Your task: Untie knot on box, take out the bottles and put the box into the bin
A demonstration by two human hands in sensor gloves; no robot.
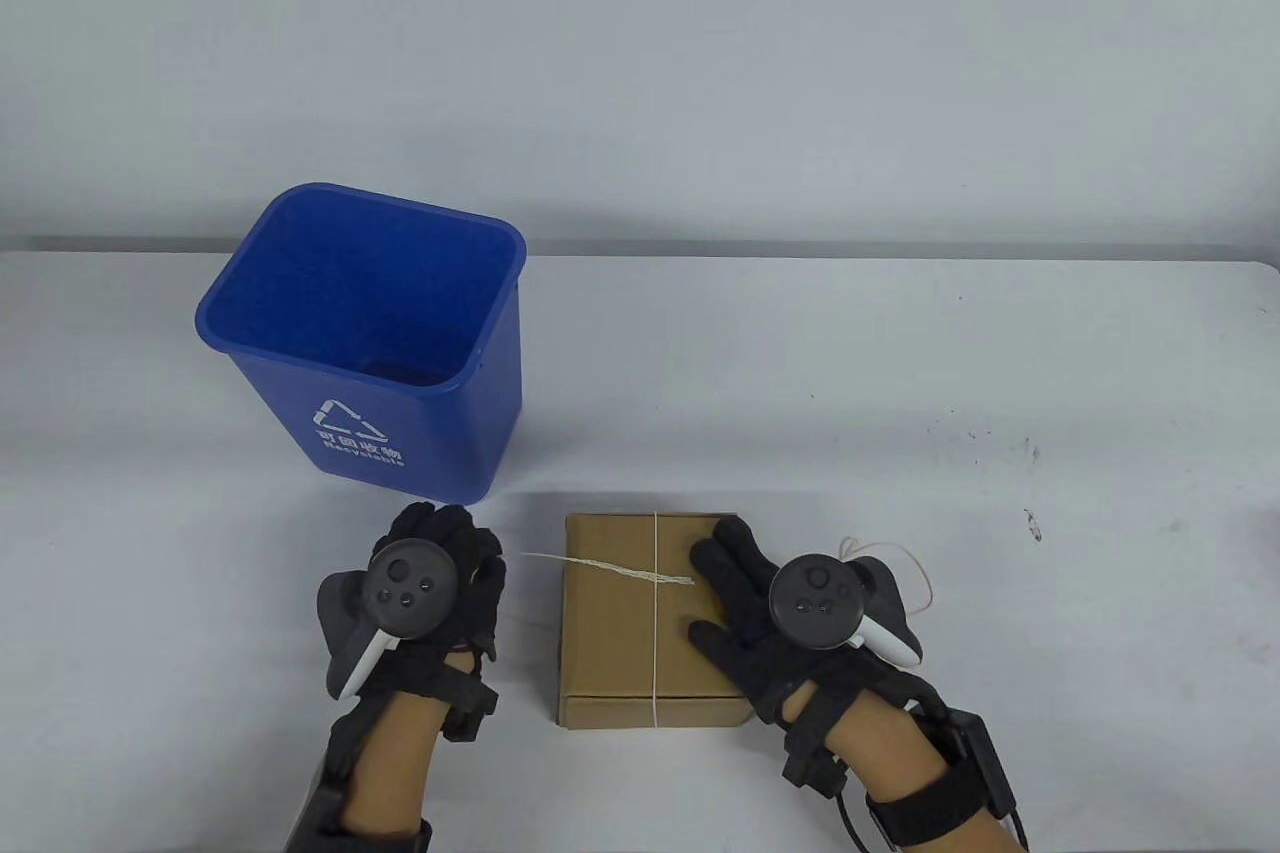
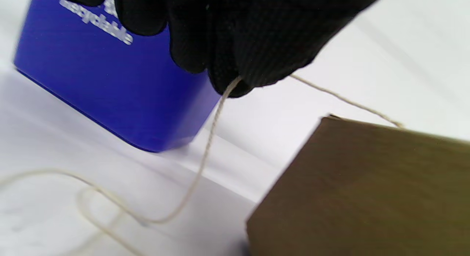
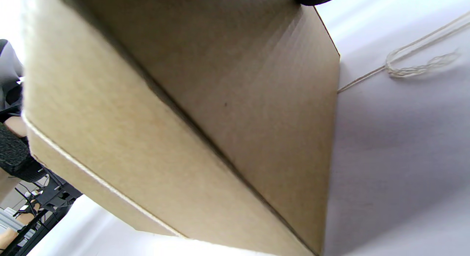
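**String half-loosened, box pinned under right hand**

My left hand (image 1: 430, 583) sits lower left of centre in the table view, fingers curled; the left wrist view shows them pinching the string (image 2: 205, 153), which runs off to the box. My right hand (image 1: 770, 593) lies with fingers straight and flat, pressing the box's right side.

The box (image 1: 640, 623) sits bottom centre between both hands, touching the right, just beside the left. The string's free end stretches leftward across the lid toward my left hand; one band runs front to back. I judge the pull goes left.

Box: plain brown cardboard, flaps closed. The bin (image 1: 380, 343), blue, stands upper left, nearer my left hand.
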